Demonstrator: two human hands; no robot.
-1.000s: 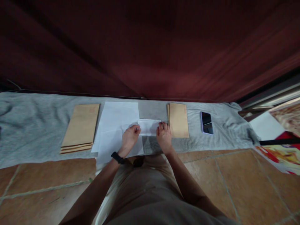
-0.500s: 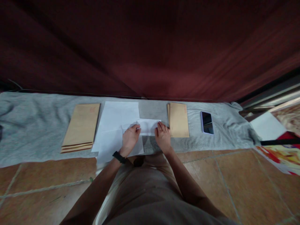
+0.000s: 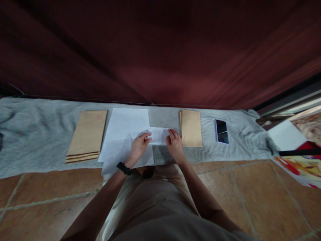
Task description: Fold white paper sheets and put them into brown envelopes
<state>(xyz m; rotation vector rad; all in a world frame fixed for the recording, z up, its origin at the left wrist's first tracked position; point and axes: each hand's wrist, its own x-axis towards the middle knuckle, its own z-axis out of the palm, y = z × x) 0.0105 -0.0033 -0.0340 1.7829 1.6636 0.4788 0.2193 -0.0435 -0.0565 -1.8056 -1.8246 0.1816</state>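
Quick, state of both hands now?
Left hand: fingers curled at the white paper strip's left end; grip unclear.
Right hand: at its right end; grip unclear.

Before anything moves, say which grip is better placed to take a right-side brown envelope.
The right grip, likely: it is beside those brown envelopes; the left grip is across the small white paper from them.

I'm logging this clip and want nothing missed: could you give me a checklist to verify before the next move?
1. Left hand at the left end of the small white paper: ok.
2. Right hand at its right end: ok.
3. Small paper clear of the large white sheets: not ok, they overlap in view.
4. Right hand not touching the nearby brown envelopes: cannot tell.
5. Phone apart from both hands: ok.
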